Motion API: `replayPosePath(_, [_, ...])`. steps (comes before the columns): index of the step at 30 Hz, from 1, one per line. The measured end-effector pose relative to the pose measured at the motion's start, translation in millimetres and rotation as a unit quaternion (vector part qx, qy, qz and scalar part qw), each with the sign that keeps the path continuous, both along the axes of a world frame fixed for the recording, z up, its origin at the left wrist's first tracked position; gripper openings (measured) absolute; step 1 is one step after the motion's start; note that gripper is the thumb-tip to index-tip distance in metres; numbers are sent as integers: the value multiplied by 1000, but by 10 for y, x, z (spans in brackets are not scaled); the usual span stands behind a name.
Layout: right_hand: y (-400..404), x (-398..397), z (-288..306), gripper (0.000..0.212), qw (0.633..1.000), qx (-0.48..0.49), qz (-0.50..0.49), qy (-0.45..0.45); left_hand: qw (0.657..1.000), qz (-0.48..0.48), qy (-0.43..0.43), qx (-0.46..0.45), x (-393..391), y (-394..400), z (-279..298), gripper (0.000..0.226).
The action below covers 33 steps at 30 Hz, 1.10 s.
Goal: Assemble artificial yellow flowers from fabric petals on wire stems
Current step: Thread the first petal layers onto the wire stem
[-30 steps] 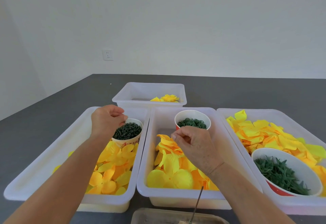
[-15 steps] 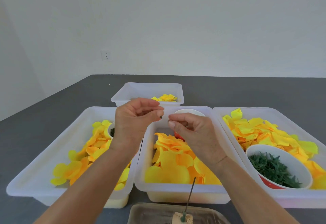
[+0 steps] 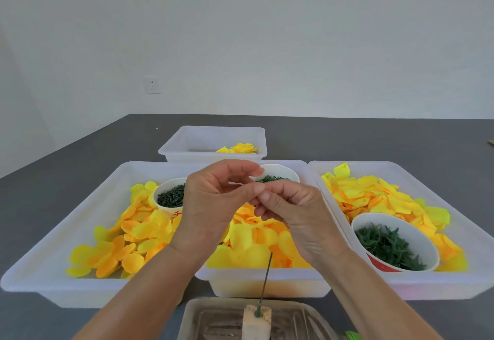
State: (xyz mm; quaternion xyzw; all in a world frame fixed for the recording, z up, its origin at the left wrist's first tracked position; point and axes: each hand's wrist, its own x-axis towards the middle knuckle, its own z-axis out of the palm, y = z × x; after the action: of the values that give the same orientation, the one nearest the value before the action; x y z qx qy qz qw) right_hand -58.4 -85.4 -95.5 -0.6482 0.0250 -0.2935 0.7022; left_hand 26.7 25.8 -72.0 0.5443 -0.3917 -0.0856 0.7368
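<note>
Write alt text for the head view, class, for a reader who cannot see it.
Two hands, left and right, meet fingertip to fingertip, pinching a tiny green piece above three white trays of yellow petals and cups of green parts. In front, a wire stands upright in a block.

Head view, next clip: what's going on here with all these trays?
A person is assembling fabric flowers. The left hand and right hand meet above the middle tray, fingers pinching a small dark green piece between them. Trays of yellow petals and cups of green parts sit around. A wire stem stands bare in a block near the front, and a finished flower lies in the far tray.
</note>
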Motion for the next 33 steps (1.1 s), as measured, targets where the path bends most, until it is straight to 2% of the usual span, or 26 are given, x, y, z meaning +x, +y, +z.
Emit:
replayPosePath(3, [10,-72,24,23,1000,-15,-10,-4,999,13,-42,22,-67,61,17,23])
replayPosePath(7, [40,-173,60,15,998,-52,-26,-5,990,71,-118,29,-149,102,25,16])
replayPosePath(9, [59,-227,84,7,997,-75,-33,2,981,98,-164,38,-181,120,13,20])
replayPosePath(12, [100,-290,112,11,993,-101,-65,-3,967,141,-203,60,-234,142,7,24])
replayPosePath(16, [209,-316,157,23,989,-78,-117,-39,974,155,-154,54,-307,130,45,28])
replayPosePath(22, [346,-327,295,16,990,13,-126,-68,985,134,-104,20,-396,158,143,22])
replayPosePath(30, [415,-476,312,17,993,30,-107,-34,998,53,-34,15,-510,356,138,9])
replayPosePath(33, [404,-582,305,18,994,28,-100,-27,998,32,-21,39,-530,471,97,9])
